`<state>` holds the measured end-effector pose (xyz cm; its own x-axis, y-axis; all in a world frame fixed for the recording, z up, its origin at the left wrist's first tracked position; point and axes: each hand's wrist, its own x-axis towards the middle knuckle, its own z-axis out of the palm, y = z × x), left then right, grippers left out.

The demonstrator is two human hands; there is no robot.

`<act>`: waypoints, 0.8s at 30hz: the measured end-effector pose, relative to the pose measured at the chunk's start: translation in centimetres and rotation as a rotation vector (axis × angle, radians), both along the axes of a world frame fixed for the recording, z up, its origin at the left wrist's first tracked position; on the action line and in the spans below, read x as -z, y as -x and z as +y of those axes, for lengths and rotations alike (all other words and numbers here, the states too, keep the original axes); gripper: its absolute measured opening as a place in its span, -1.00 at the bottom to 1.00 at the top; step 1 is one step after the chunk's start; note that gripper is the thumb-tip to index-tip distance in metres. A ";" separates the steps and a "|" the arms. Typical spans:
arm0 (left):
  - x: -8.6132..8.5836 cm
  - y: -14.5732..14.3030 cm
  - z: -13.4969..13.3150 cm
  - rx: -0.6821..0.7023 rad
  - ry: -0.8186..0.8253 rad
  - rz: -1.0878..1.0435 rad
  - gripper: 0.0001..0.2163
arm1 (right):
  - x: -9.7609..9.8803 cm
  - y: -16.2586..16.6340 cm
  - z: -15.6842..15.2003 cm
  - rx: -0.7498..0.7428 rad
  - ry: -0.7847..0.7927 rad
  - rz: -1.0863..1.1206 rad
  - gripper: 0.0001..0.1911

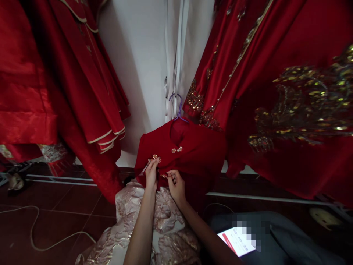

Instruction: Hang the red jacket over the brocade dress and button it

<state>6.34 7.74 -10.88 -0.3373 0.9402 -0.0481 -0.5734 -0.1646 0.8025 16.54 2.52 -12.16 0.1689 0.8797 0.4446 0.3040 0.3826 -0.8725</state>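
Note:
A dark red garment hangs in front of me on a purple hanger. It has beaded frog clasps across the chest. My left hand pinches the fabric at a clasp on the garment's left side, fingers closed. My right hand pinches another small clasp lower down, fingers closed on it. Beneath both forearms lies a pale pink and gold brocade fabric.
Red satin gowns hang at the left, and a red gown with gold embroidery at the right. A white wall is behind. A white cable trails over the dark red floor. A phone screen lies on grey cloth at the lower right.

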 end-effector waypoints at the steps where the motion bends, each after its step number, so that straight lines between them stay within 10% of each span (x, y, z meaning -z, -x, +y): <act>1: 0.0 0.0 -0.1 -0.008 -0.004 0.010 -0.72 | 0.0 0.0 0.0 0.000 -0.003 0.002 -0.84; 24: 0.4 0.1 0.0 0.008 -0.056 0.050 -0.75 | 0.2 -0.1 0.0 0.001 -0.009 -0.021 -0.84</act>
<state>6.25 7.71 -11.31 -0.3303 0.9436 0.0209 -0.5347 -0.2053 0.8198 16.66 2.55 -12.41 0.1602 0.8755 0.4558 0.3228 0.3899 -0.8624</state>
